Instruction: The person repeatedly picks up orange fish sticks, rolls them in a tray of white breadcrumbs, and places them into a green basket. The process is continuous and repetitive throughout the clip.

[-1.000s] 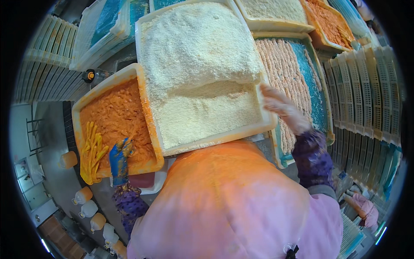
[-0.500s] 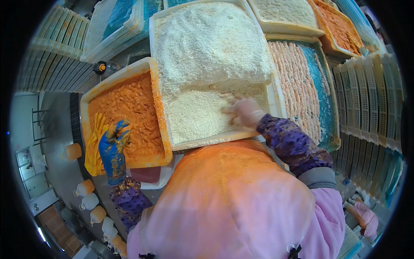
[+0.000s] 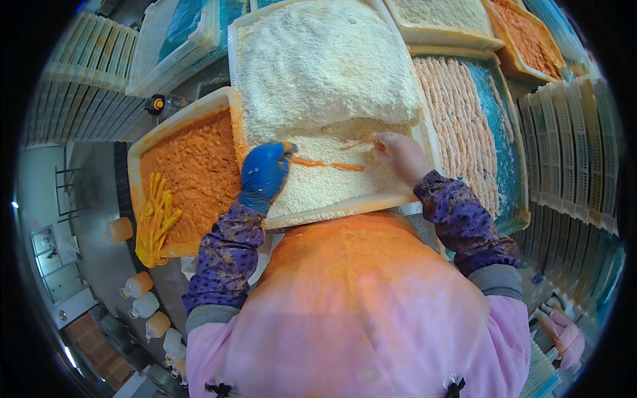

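Observation:
A large white tub (image 3: 345, 211) of pale crumbs (image 3: 318, 66) stands before me, its near part dug lower than the heaped far part. Across the low crumbs lies a thin, wet orange strip, perhaps meat (image 3: 332, 164). My left hand (image 3: 262, 174), in a blue glove, pinches its left end. My right hand (image 3: 403, 158), in a clear glove, hovers over the right side of the crumbs with its fingers closed; what they hold, if anything, is hidden. To the left is a tub (image 3: 240, 126) of orange marinated mix (image 3: 192, 169), with yellow gloves (image 3: 156, 219) over its near left corner.
On the right, a blue-lined tray (image 3: 507, 159) carries rows of crumb-coated strips (image 3: 451, 126). Stacked crates (image 3: 570, 146) rise beyond it, and more trays (image 3: 93, 79) stand at the far left. A dark bottle with an orange cap (image 3: 156, 104) stands behind the orange tub. Jugs (image 3: 142, 305) line the floor.
My left hand has moved right, from above the orange tub to the crumbs, bringing an orange strip. My right hand has shifted slightly right and up from the crumbs.

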A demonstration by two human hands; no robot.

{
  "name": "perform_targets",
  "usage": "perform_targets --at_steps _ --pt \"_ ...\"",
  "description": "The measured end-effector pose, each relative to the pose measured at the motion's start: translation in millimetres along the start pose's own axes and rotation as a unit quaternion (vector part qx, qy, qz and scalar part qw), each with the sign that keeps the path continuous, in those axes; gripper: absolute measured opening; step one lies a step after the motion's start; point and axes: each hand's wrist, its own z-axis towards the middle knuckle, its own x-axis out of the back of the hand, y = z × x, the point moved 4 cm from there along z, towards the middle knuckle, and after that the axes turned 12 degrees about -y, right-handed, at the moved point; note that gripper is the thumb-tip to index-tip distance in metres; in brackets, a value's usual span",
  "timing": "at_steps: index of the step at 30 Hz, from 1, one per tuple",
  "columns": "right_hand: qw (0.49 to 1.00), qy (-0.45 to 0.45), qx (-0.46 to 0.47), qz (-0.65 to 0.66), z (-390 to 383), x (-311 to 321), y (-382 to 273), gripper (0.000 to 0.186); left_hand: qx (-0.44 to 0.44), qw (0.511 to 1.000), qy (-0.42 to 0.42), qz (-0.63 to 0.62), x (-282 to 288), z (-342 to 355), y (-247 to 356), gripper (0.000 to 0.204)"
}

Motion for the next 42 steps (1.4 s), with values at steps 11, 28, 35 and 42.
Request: perform_targets --at_steps 11,28,35,42 --pt "0.989 -0.111 0.097 -0.025 43 -86 -124 0.026 0.143 0.962 0.155 0.171 56 -53 -147 0.015" --pt "0.716 -0.173 0.013 0.676 -35 32 -71 0.044 0.251 0.907 -0.204 0.271 24 -179 -204 0.027" --pt "0.813 0.384 -0.094 0.426 -171 179 117 0.048 0.218 0.970 0.088 0.068 41 -208 -249 0.022" --pt "0.893 0.217 -0.336 0.207 -178 174 303 0.064 0.200 0.970 0.136 0.024 52 -166 -238 0.017"
